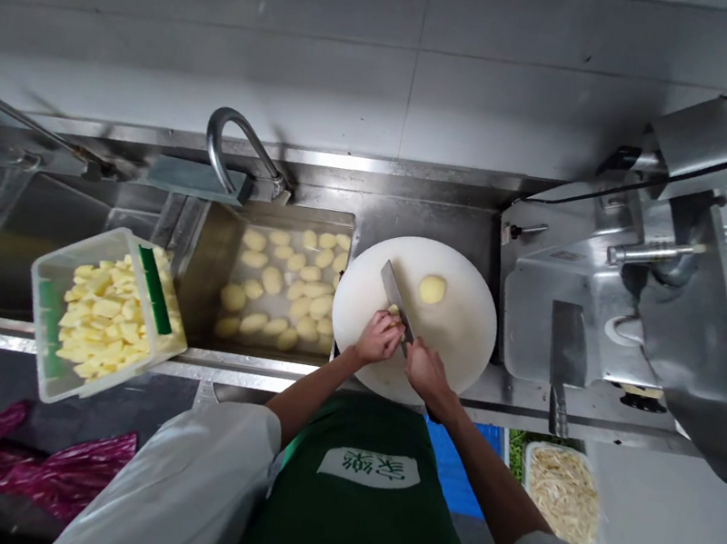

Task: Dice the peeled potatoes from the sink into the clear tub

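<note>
A round white cutting board lies on the steel counter in front of me. My right hand grips the handle of a cleaver, whose blade angles up and left over the board. My left hand is curled on a piece of peeled potato right beside the blade. A second peeled potato sits alone near the board's middle.
A sink left of the board holds several peeled potatoes in water under a curved tap. A white crate of cut potato pieces rests on the sink's edge. A steel slicing machine stands at right; a tub of shreds sits below.
</note>
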`<state>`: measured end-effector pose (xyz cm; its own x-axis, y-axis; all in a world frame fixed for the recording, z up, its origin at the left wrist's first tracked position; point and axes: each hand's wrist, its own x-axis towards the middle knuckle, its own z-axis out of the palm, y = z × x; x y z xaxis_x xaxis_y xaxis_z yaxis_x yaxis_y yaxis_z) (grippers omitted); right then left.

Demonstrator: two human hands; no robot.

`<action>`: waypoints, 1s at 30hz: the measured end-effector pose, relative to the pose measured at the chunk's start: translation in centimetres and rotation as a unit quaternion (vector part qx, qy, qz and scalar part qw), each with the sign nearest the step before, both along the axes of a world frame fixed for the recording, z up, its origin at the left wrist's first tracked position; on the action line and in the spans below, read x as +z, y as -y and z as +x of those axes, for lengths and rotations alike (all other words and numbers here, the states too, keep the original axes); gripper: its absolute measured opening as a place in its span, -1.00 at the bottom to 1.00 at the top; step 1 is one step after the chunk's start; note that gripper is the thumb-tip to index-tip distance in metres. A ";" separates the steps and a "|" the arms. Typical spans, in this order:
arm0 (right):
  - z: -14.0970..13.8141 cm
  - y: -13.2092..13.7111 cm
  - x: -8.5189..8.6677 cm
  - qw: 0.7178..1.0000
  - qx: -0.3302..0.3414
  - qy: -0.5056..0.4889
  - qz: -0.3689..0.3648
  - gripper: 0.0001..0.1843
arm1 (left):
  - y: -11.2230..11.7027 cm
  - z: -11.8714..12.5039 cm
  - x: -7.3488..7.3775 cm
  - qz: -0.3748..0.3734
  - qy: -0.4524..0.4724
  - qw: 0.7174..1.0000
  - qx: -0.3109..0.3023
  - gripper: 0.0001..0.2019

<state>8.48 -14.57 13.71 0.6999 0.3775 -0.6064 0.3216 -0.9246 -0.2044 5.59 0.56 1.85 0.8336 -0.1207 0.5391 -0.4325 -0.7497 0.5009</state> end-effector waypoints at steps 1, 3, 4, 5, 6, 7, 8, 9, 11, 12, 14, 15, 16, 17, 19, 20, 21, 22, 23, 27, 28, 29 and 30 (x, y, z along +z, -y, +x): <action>0.4 -0.6 -0.5 1.000 0.000 0.004 0.000 -0.65 | 0.0 -0.1 -0.1 0.002 -0.004 1.000 -0.005 -0.79; 1.1 -1.0 -1.4 1.000 0.000 0.011 0.003 -0.66 | -0.1 -0.3 -0.3 0.008 -0.022 1.000 -0.008 -0.79; 1.4 -0.8 -1.7 1.000 0.000 0.014 0.008 -0.66 | -0.1 -0.4 -0.4 0.009 -0.036 0.999 -0.002 -0.79; 1.8 -0.4 -2.0 1.000 0.002 0.014 0.016 -0.65 | -0.1 -0.5 -0.4 0.009 -0.050 0.999 0.006 -0.79; 2.2 0.2 -2.3 0.999 0.004 0.013 0.029 -0.65 | -0.1 -0.5 -0.4 0.007 -0.064 0.998 0.014 -0.79; 2.6 1.1 -2.5 0.999 0.004 0.016 0.042 -0.65 | -0.1 -0.5 -0.2 0.004 -0.077 0.997 0.022 -0.79; 2.9 2.0 -2.7 0.998 0.001 0.023 0.052 -0.64 | 0.0 -0.4 -0.1 0.001 -0.088 0.996 0.027 -0.80; 3.2 3.0 -2.8 0.998 -0.006 0.032 0.055 -0.64 | 0.1 -0.2 0.2 -0.001 -0.096 0.995 0.028 -0.80; 3.4 4.8 -2.8 0.998 -0.029 0.050 0.040 -0.65 | 0.4 0.2 0.8 -0.005 -0.109 0.994 0.020 -0.80; 3.3 5.5 -2.7 0.997 -0.039 0.058 0.028 -0.65 | 0.6 0.5 1.1 -0.009 -0.115 0.993 0.011 -0.80; 2.7 6.4 -2.3 0.997 -0.050 0.059 0.011 -0.65 | 1.0 0.9 1.6 -0.029 -0.128 0.991 -0.005 -0.80; 2.2 6.5 -2.0 0.997 -0.052 0.056 0.006 -0.65 | 1.2 1.0 1.8 -0.043 -0.133 0.990 -0.008 -0.80; 1.6 6.5 -1.7 0.997 -0.054 0.052 0.002 -0.64 | 1.4 1.1 1.9 -0.060 -0.138 0.989 -0.007 -0.80; 1.1 6.3 -1.4 0.997 -0.056 0.047 -0.004 -0.64 | 1.5 1.0 1.9 -0.075 -0.141 0.987 -0.003 -0.80; 0.1 5.8 -0.8 0.997 -0.059 0.037 -0.015 -0.63 | 1.7 0.7 1.8 -0.101 -0.142 0.985 0.012 -0.82; -0.3 5.6 -0.6 0.998 -0.059 0.032 -0.020 -0.63 | 1.7 0.5 1.8 -0.110 -0.140 0.984 0.016 -0.83; -0.6 5.3 -0.5 0.998 -0.059 0.028 -0.025 -0.62 | 1.7 0.3 1.8 -0.119 -0.136 0.983 0.019 -0.84; -0.9 5.1 -0.3 0.998 -0.059 0.026 -0.029 -0.61 | 1.6 0.1 1.9 -0.128 -0.130 0.983 0.023 -0.84; -1.1 5.0 -0.1 0.997 -0.061 0.025 -0.031 -0.61 | 1.4 0.0 2.1 -0.137 -0.123 0.982 0.031 -0.84; -2.2 4.2 0.8 0.996 -0.074 0.044 -0.025 -0.60 | 0.7 0.4 3.3 -0.141 -0.094 0.984 0.060 -0.81; -2.6 3.9 1.0 0.996 -0.072 0.045 -0.019 -0.60 | 0.6 0.7 3.5 -0.126 -0.093 0.987 0.046 -0.81; -2.9 3.6 1.2 0.997 -0.069 0.044 -0.013 -0.60 | 0.5 1.0 3.7 -0.106 -0.097 0.989 0.024 -0.80; -3.2 3.2 1.3 0.997 -0.066 0.041 -0.010 -0.61 | 0.5 1.3 3.9 -0.084 -0.104 0.991 -0.001 -0.79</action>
